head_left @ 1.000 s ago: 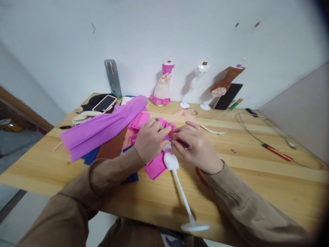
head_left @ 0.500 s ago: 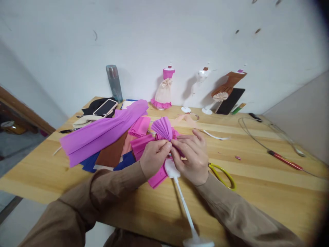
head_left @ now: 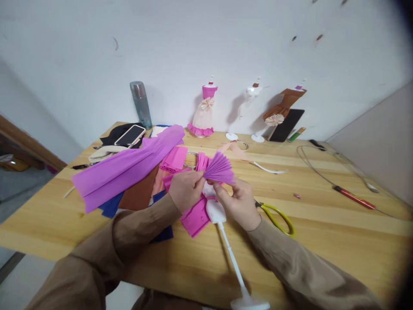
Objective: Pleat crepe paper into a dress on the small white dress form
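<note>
The purple fan [head_left: 220, 167] has tipped rightward from the grip of the left hand [head_left: 186, 191], which pinches its gathered end, likely bearing it; the right hand's [head_left: 241, 206] grip, just beneath, is unclear.

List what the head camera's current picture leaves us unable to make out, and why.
All in the head view:
Purple pleated fan, pinched end: covered by the left hand.
Yellow-handled scissors, blade tips: hidden by the right hand.
Nearest white dress form, upper end: behind the hands and fan.
Its base, near side: cut off by the bottom edge.
Red stick, any lettering: too small and blurred.
</note>
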Action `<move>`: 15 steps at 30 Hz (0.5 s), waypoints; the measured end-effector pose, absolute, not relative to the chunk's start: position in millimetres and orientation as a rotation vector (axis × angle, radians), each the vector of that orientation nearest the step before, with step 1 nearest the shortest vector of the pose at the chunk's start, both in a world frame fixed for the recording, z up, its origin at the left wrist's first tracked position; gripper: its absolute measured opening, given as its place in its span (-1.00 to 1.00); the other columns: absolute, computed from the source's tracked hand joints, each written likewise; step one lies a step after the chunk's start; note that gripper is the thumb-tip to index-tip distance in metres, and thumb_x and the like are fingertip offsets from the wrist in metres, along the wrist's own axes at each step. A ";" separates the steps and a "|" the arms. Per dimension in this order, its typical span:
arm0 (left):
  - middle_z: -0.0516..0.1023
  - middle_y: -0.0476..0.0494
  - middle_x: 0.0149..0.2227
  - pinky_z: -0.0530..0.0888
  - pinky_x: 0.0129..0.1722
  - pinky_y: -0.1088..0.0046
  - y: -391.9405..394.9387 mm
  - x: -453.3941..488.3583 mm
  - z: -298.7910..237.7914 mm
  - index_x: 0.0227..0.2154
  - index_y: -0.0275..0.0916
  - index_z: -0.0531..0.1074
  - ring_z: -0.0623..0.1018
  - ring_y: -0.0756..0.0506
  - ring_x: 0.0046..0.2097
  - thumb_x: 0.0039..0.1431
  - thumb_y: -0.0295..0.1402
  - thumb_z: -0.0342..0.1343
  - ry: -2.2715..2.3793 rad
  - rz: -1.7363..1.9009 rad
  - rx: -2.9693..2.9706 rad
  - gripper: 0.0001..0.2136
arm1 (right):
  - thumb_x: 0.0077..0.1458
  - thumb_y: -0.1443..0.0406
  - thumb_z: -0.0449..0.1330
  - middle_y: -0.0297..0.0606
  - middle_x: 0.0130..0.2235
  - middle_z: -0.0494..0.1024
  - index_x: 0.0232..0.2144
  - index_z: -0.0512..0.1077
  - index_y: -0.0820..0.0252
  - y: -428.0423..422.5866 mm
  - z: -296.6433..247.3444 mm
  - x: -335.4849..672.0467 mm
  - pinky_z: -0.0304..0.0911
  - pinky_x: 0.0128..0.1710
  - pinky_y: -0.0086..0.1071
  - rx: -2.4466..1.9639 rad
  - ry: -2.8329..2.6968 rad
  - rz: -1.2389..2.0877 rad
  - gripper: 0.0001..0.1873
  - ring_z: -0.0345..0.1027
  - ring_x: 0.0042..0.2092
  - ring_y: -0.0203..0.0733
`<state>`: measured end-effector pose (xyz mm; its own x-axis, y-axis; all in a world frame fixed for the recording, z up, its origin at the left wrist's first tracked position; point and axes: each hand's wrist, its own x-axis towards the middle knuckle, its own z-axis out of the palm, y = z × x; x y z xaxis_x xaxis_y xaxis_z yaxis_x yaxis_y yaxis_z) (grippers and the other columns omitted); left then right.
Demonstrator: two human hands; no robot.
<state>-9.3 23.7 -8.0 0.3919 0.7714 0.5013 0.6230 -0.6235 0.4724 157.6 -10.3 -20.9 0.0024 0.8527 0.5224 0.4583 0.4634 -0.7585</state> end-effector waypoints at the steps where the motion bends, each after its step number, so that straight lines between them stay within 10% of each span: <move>1: 0.39 -0.01 -0.58 0.28 -0.42 0.43 24.8 -10.1 -9.0 -0.55 -0.21 0.37 0.39 -0.03 -0.48 0.23 -0.45 -0.02 1.261 1.038 2.497 -0.77 | 0.11 0.25 0.16 -0.19 -0.33 0.63 -0.35 0.53 0.10 -9.9 -20.8 159.1 0.39 -0.15 -0.14 -1.177 -1.601 0.507 -0.85 0.49 -0.25 -0.05; 7: 0.47 -0.06 -0.55 0.34 -0.39 0.41 28.2 -11.7 -13.2 -0.49 -0.24 0.45 0.45 -0.06 -0.46 0.24 -0.48 -0.01 1.313 1.043 2.629 -0.78 | 0.08 0.07 0.23 -0.15 -0.22 0.57 -0.17 0.42 0.15 -12.5 -9.3 161.0 0.40 -0.16 -0.17 -1.051 -1.468 0.841 -0.66 0.46 -0.20 -0.06; 15: 0.61 -0.15 -0.38 0.44 -0.31 0.38 13.6 -3.9 -16.7 -0.27 -0.26 0.52 0.57 -0.11 -0.30 0.28 -0.40 -0.01 1.112 1.227 2.403 -0.81 | -0.08 0.03 0.36 -0.39 -0.63 0.37 -0.58 0.35 0.15 -12.8 -1.5 149.8 0.17 -0.57 -0.38 -1.167 -1.254 1.008 -0.63 0.21 -0.58 -0.30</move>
<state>-3.9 13.6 -16.7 0.3641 0.7128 0.5994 0.5264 -0.6884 0.4989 149.8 -12.8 -1.5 0.0791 0.9842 0.1587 0.0570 0.1544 -0.9864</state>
